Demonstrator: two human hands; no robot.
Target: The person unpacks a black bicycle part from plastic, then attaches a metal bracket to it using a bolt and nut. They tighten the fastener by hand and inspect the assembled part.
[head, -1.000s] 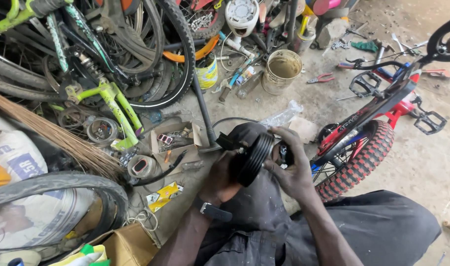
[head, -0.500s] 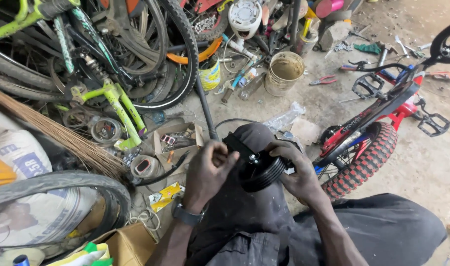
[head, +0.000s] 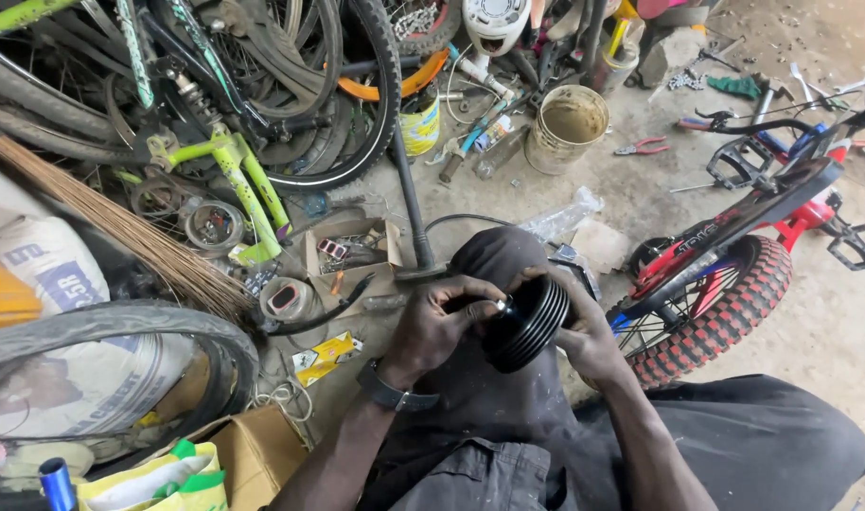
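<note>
A black ribbed round part [head: 530,324], like a small bicycle hub or pulley with a silver axle end, rests over my raised knee in dark trousers [head: 494,251]. My right hand [head: 589,331] cups it from the right side. My left hand [head: 437,326], with a dark watch on the wrist, pinches the silver axle end on its left face. Both hands hold the part together just above my lap.
A small red bicycle [head: 735,255] with a red-and-black knobby tyre lies at the right. Old tyres and a green frame [head: 234,175] crowd the upper left. A dirty bucket [head: 567,128], red pliers [head: 645,147], a broom [head: 120,227], a cardboard box [head: 352,251] and sacks surround me.
My left hand has shifted from the top of the part to its left face, now pinching the axle end. The part has turned edge-on between my hands.
</note>
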